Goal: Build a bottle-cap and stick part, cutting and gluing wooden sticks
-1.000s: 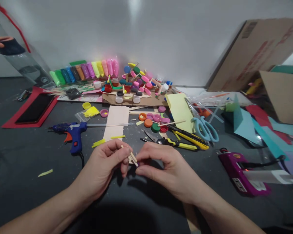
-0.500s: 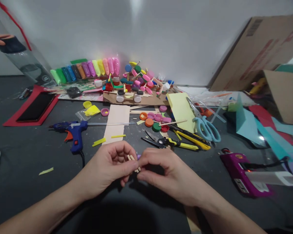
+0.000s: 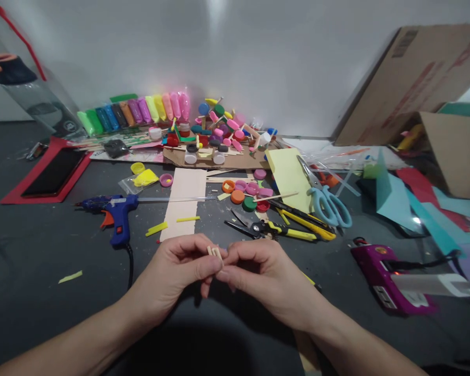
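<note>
Between the fingertips of both hands is a small bundle of short wooden sticks. My left hand is closed, its thumb and fingers pinching the sticks. My right hand is closed too, thumb and forefinger pressed at the bundle's right side; the fingers hide part of it. Just beyond the hands lie pliers-like cutters with yellow-and-black handles and a pale card strip bearing a thin yellow strip.
A blue glue gun lies left with its cord toward me. Bottle caps, light-blue scissors and a yellow cutter knife lie ahead. At right is a purple power box; at left, a phone and a bottle.
The short sticks have turned more upright between my fingers. My right thumb has come up against them, and both hands stay close together. The view has shifted slightly.
</note>
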`<state>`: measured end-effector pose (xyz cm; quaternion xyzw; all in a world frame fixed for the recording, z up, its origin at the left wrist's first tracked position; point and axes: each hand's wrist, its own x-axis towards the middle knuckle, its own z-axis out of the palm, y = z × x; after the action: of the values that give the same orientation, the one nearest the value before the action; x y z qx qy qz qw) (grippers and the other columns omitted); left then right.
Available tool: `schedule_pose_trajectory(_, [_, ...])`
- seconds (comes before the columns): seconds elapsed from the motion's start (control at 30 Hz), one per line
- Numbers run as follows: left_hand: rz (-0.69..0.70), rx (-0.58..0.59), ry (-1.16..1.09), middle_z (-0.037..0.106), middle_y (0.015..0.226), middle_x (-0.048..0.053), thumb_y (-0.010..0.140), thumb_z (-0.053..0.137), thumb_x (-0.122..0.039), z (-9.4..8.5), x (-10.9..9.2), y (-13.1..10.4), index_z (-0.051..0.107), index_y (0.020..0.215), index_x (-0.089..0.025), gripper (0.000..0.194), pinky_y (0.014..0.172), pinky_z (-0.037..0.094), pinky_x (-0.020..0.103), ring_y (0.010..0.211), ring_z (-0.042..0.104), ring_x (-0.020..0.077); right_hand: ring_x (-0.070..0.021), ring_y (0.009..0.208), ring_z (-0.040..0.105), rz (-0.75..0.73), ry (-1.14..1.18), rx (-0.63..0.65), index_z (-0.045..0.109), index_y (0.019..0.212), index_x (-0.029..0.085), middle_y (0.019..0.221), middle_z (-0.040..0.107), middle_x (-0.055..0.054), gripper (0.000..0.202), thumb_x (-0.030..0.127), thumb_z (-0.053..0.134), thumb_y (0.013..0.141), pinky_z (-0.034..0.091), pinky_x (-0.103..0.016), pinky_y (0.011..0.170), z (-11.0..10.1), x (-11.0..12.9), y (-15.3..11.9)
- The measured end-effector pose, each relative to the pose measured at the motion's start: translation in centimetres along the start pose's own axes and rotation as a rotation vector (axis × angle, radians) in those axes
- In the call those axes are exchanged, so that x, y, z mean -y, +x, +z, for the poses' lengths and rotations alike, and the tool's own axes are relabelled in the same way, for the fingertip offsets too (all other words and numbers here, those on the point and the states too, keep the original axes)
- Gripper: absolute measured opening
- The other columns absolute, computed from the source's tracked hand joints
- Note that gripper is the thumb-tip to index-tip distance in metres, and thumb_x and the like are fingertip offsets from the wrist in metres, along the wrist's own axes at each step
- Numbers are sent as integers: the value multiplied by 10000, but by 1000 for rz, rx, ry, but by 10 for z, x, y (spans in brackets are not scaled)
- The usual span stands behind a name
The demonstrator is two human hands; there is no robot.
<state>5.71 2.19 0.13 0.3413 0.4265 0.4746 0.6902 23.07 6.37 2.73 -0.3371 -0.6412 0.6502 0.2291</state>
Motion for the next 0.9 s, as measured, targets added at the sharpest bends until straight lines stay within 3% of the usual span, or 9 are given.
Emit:
schedule_pose_trajectory(0.13, [-7, 63, 39, 587, 739, 11, 804, 738, -281, 1, -1, -1, 697, 686, -159, 174, 475, 450, 203, 628, 614, 133, -75, 518, 442, 93, 30, 8, 678, 648, 151, 544, 555, 48, 275, 345, 687, 843, 355, -199, 506, 1, -4, 0])
schedule_pose_trajectory(0.2, [-56, 58, 22, 574, 661, 1, 814, 728, -309, 2, -3, -2, 680, 674, -156, 213, 464, 444, 202, 568, 586, 120, -83, 521, 452, 60, -38, 2, 678, 656, 155, 551, 551, 46, 294, 383, 694, 841, 358, -206, 502, 0, -4, 0])
schedule_pose_trajectory(0.27, [-103, 31, -8, 558, 596, -12, 805, 734, -334, 3, -5, -2, 672, 664, -152, 238, 452, 433, 197, 494, 530, 94, -101, 571, 495, -58, -214, -93, 702, 768, 164, 624, 579, 37, 227, 383, 754, 797, 396, -217, 534, -2, -4, -1])
schedule_pose_trajectory(0.33, [-142, 5, -27, 550, 560, -18, 787, 747, -350, 4, -5, -3, 677, 664, -146, 249, 445, 420, 191, 458, 494, 78, -132, 712, 566, -231, -417, -183, 694, 1035, 185, 806, 630, 7, 363, 356, 819, 740, 467, -242, 648, -4, -4, -2])
schedule_pose_trajectory(0.43, [-183, 2, -23, 551, 552, -17, 771, 758, -362, 7, -3, -4, 708, 700, -135, 243, 453, 404, 184, 464, 483, 72, -168, 973, 587, -440, -596, -116, 590, 1285, 237, 1078, 617, -50, 549, 313, 792, 780, 504, -293, 845, -6, -5, -3])
schedule_pose_trajectory(0.63, [-227, 73, -22, 539, 578, -19, 787, 742, -384, 8, -2, -6, 726, 717, -130, 264, 452, 357, 178, 466, 439, 54, -185, 966, 573, -594, -655, -83, 645, 1176, 207, 1012, 626, -67, 343, 320, 709, 858, 520, -328, 822, -8, -7, -1])
schedule_pose_trajectory(0.9, [-177, 87, 96, 545, 520, -21, 791, 732, -442, 2, -7, -8, 699, 623, -144, 344, 511, 368, 208, 469, 475, 75, -189, 1015, 566, -638, -625, -101, 632, 1194, 185, 1049, 620, -75, 372, 286, 727, 849, 504, -350, 878, -7, -13, 1])
